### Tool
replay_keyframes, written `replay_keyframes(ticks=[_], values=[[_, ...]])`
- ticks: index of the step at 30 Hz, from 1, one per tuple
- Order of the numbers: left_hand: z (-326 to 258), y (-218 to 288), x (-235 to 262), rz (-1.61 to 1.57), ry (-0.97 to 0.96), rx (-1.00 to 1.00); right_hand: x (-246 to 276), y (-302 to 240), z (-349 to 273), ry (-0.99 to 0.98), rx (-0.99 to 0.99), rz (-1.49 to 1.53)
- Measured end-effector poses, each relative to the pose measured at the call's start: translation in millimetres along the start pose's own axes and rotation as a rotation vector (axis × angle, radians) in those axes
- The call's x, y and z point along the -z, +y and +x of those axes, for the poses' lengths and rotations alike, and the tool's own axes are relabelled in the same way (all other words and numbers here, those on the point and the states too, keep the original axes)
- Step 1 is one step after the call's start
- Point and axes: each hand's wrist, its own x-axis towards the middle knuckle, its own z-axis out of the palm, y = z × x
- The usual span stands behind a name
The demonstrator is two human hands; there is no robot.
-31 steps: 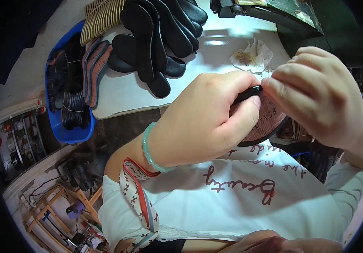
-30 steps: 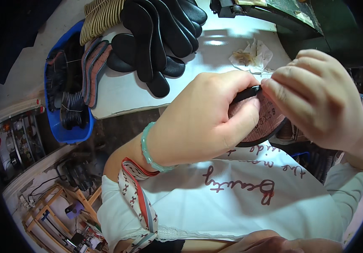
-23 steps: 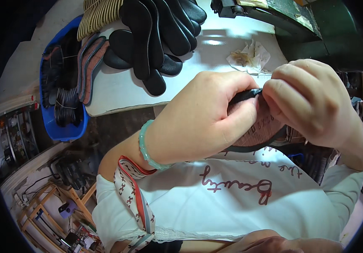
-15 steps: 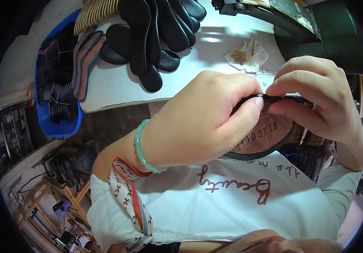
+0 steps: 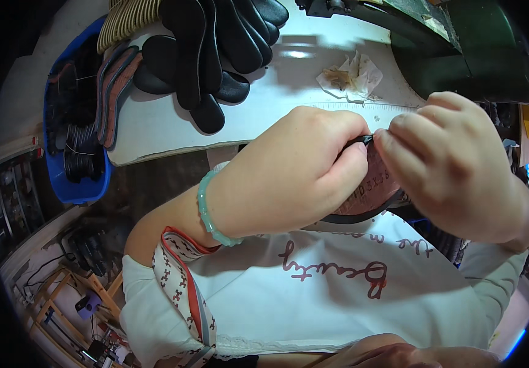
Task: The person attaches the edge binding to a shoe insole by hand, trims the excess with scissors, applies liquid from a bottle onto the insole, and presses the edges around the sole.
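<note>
Both hands hold a shoe insole (image 5: 372, 190) close in front of my chest; its reddish-brown face with a black edge shows between them. My left hand (image 5: 295, 172), with a pale green bracelet (image 5: 210, 211) on the wrist, wraps over the insole's left part. My right hand (image 5: 448, 165) pinches the black rim at the top with its fingertips. Most of the insole is hidden under the two hands.
A white worktable (image 5: 289, 92) lies ahead with a pile of black insoles (image 5: 215, 43) and a crumpled paper scrap (image 5: 350, 76). A blue bin (image 5: 77, 184) with more insoles stands at the left. A dark green machine (image 5: 479, 55) sits at the upper right.
Both hands and the insole have shifted slightly right and lower in view. The right fingers have moved along the insole's black rim, and more of the reddish face shows.
</note>
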Motion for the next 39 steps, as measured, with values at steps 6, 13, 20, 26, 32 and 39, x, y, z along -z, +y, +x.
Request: replay_keyframes(ticks=[6, 13, 20, 26, 32, 39], values=[[-2.3, 3.4, 0.0, -0.464, -0.033, 0.215, -9.6, 5.3, -0.1, 0.136, 0.107, -0.087], [-7.5, 11.0, 3.9, -0.659, -0.068, 0.202, -10.8, 19.6, 0.5, 0.318, 0.024, 0.331], [-9.8, 17.8, 4.5, -0.3, 0.157, -0.021, -17.8, 24.6, -4.6, 0.329, -0.124, 0.766], [-4.1, 9.6, 7.9, -0.006, 0.218, -0.225, -22.1, 14.8, -10.0, 0.42, -0.121, 0.624], [-4.5, 4.0, -8.7, 0.312, 0.361, -0.372, -34.1, 10.1, -6.0, 0.528, 0.063, 0.297], [-3.0, 0.0, -11.4, 0.302, 0.337, -0.348, -42.8, 13.4, -6.3, 0.457, -0.212, 0.73]])
